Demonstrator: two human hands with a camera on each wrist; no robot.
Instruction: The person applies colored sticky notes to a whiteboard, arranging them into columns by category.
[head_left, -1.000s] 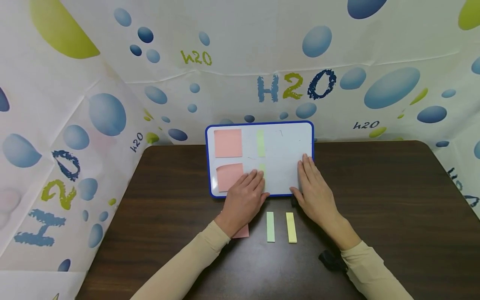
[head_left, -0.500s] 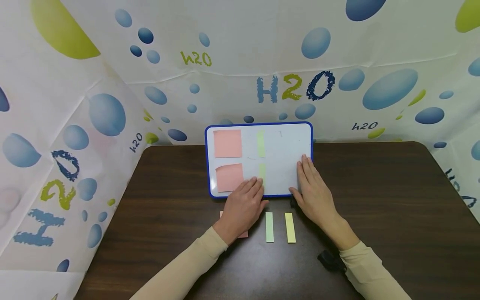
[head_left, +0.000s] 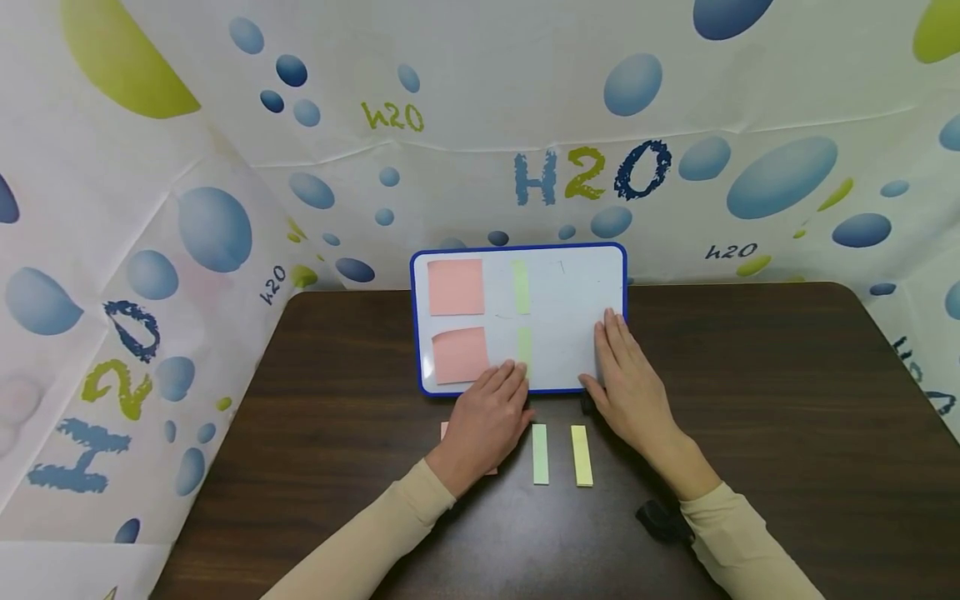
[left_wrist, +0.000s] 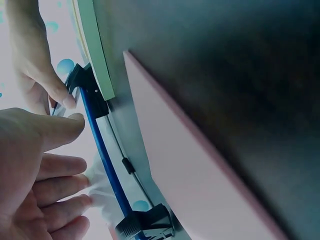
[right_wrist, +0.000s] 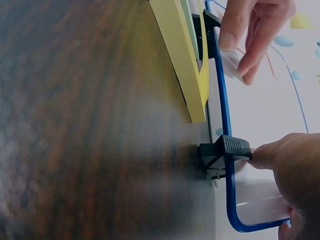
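A blue-framed whiteboard (head_left: pixel 577 333) leans back slightly at the rear of the table. It bears two pink sticky notes, upper (head_left: pixel 456 287) and lower (head_left: pixel 459 357), and two light green strips, upper (head_left: pixel 521 287) and lower (head_left: pixel 524 343). My left hand (head_left: pixel 486 425) lies over the board's lower edge, its fingertips at the lower green strip's bottom end and beside the lower pink note. Those fingers are extended and hold nothing visible. With fingers straight, my right hand (head_left: pixel 630 379) rests along the board's right edge, thumb near a black clip foot (right_wrist: pixel 227 152).
Before the board lie a green strip pad (head_left: pixel 540 454) and a yellow strip pad (head_left: pixel 581 456). A pink note pad (left_wrist: pixel 185 170) is mostly hidden under my left hand in the head view. Beside my right sleeve sits a black object (head_left: pixel 663 522). A printed sheet hangs behind.
My left hand has slid down the board towards me, uncovering more of the lower green strip and lower pink note. My right hand stays at the right edge.
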